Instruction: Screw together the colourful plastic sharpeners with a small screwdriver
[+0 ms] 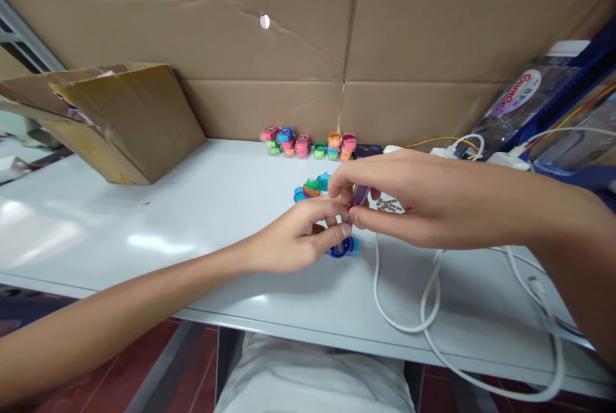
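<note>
My right hand (404, 198) is closed around a slim purple, see-through piece (360, 195) that looks like a tool handle; its lower end is hidden by the fingers. My left hand (308, 233) meets it from the left, thumb and fingers pinched together, and whatever lies between them is too small or covered to name. Just below the left fingertips lies a dark blue round piece (341, 247) with a small metal part, like a pencil sharpener. Behind the hands are loose teal, green and orange plastic pieces (312, 187). Small flat metal pieces (389, 204) lie partly behind my right hand.
Several colourful small plastic cases (303, 145) line the back, beside a phone (368, 151). An open cardboard box (139, 124) stands left. White cables (428, 310) loop over the table's front right edge. A clear bottle (520, 89) leans at right. Cardboard (231, 41) walls the back.
</note>
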